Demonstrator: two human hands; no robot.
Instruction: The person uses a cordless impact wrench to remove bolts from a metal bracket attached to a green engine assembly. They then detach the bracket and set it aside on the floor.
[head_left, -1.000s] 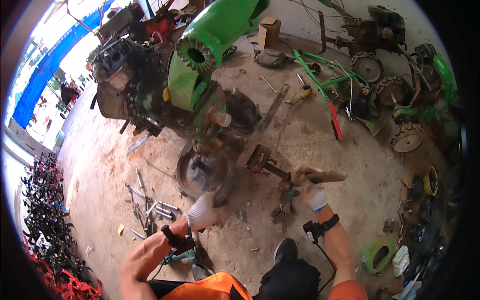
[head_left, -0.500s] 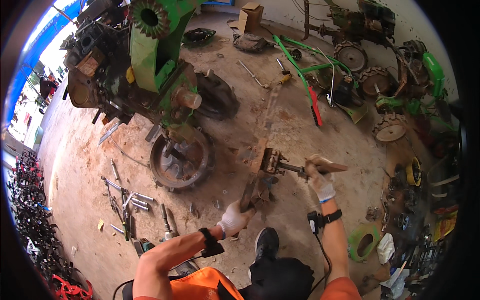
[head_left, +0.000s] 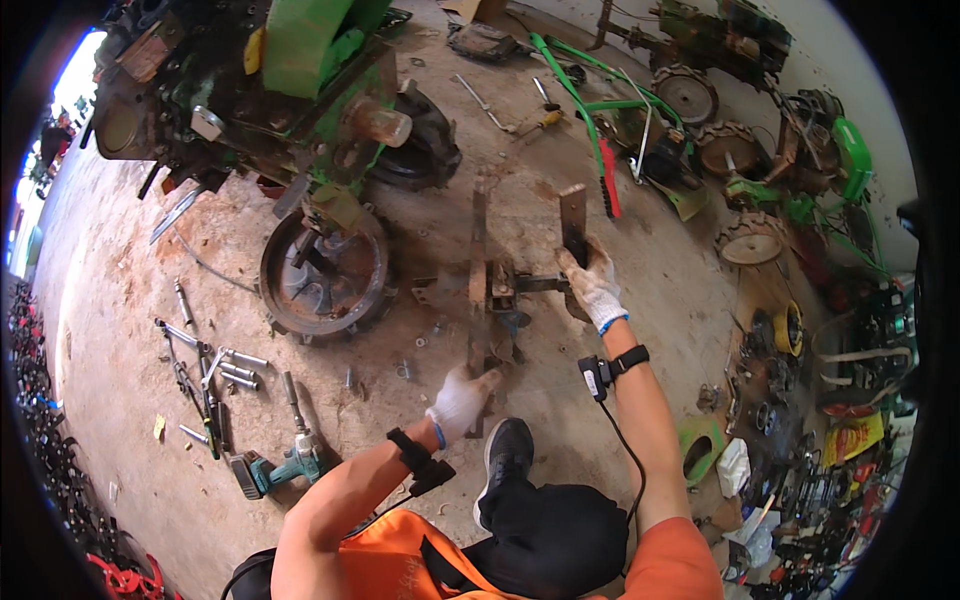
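A rusty metal frame (head_left: 537, 284) hangs in front of me, with a long flat bar (head_left: 478, 250) on its left and a shorter flat plate (head_left: 572, 215) on its right. A crosspiece with a blocky, blurred middle joins the two. My left hand (head_left: 462, 400), in a white work glove, is closed around the near end of the long bar. Gloved as well, my right hand (head_left: 592, 284) grips the short plate near the crosspiece, its thumb on the plate's left side. Parts of the fingers are hidden behind the metal.
A green machine (head_left: 330, 110) with a lugged metal wheel (head_left: 325, 275) stands at left. Below it lie sockets and wrenches (head_left: 235, 370) and a teal cordless impact wrench (head_left: 285, 462). Green handlebars (head_left: 590, 125) and dismantled machinery line the right, above a green ring-shaped part (head_left: 700, 447).
The frame has turned in my hands: its short plate pointed right and now points away from me, and the long bar stands straighter. My view has shifted, showing the impact wrench more fully.
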